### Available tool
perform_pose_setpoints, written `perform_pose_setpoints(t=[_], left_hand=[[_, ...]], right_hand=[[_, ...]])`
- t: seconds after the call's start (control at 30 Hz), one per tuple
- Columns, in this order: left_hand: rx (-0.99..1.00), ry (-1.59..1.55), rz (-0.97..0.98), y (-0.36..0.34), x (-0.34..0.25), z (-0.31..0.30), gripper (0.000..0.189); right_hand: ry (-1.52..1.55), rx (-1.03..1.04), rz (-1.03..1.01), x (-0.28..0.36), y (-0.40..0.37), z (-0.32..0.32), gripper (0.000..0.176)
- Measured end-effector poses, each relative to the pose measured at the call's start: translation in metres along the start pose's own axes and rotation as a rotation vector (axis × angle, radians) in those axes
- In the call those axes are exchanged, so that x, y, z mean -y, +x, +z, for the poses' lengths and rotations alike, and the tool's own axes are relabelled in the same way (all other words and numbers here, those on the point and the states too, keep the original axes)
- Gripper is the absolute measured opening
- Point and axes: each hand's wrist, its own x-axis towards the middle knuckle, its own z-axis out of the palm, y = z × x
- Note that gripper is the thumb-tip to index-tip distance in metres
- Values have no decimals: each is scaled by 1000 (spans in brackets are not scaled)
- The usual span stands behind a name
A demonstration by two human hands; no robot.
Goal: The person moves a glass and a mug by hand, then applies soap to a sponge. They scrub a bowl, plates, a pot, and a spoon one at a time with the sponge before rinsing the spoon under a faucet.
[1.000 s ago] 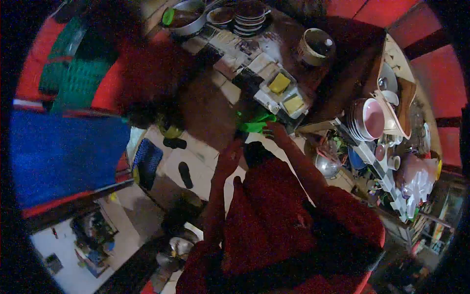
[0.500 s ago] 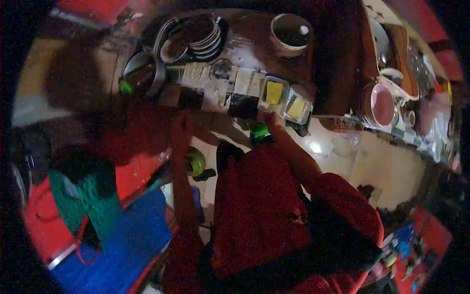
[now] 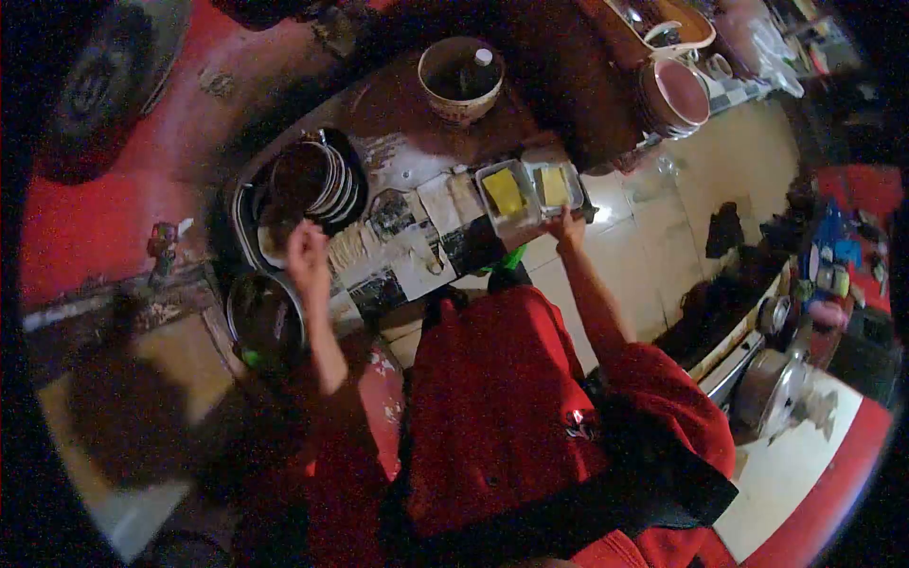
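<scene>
Landmark: two trays set side by side at the near edge of the desk, each holding a yellow block.
Right hand: the right hand is at the near rim of the trays, at the right-hand one's corner.
Right fingers: the fingers touch the rim; it is too dim to tell whether they grip it or only rest there.
Left hand: the left hand is raised well to the left of the trays, just before a stack of plates.
Left fingers: they are curled; whether they hold anything cannot be told.
Key relation: the trays lie straight ahead of the right fingers, with each tray's long axis running away from the person. The right hand is much the nearer.
Around: beyond the trays stands a bowl with a bottle in it. A metal pot sits far left of them, nearer the person.
</scene>
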Motion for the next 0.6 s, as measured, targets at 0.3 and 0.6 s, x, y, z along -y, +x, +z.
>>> perform_pose_setpoints(t=[0.3,0.6], left_hand=[[498,104,-149,-130,47,60,26],[633,-30,-98,-142,44,141,31]], right_hand=[[-464,-191,-193,45,1,-2,26],[-498,-73,-400,51,8,-44,30]])
